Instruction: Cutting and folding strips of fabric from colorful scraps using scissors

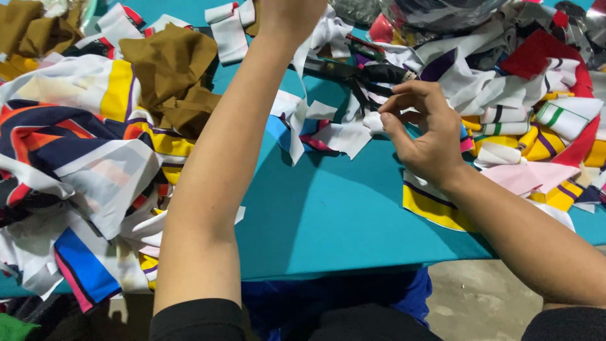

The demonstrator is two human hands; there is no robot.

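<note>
right hand [421, 132], just right of centre frame, has its fingers curled in and its thumb and fingertips pinched on the bunched-up end of a white fabric strip [302, 82]. The strip runs up and to the left from that pinch toward the top middle of the frame, where the left hand [291, 17] is raised high. Looks like that hand has the other end, since the strip hangs from about there, but the fingers are cut off by the top edge so I can't tell how it's closed. Held apart like that, the strip is stretched between the two hands, up off the table instead of lost in the mess

and there's a lot of mess. Teal table [341, 215] takes up the middle and lower centre, bare only right in front of the person. Black scissors [353, 71] lie just above the right hand, upper centre, close enough to grab. Left side of the frame is a big heap of striped fabric [82, 145] in navy, orange, white and yellow, with brown cloth [170, 69] on top at upper left. Right side is a pile of scraps [536, 107], white, red, yellow, pink, pushed out of the working spot
</note>
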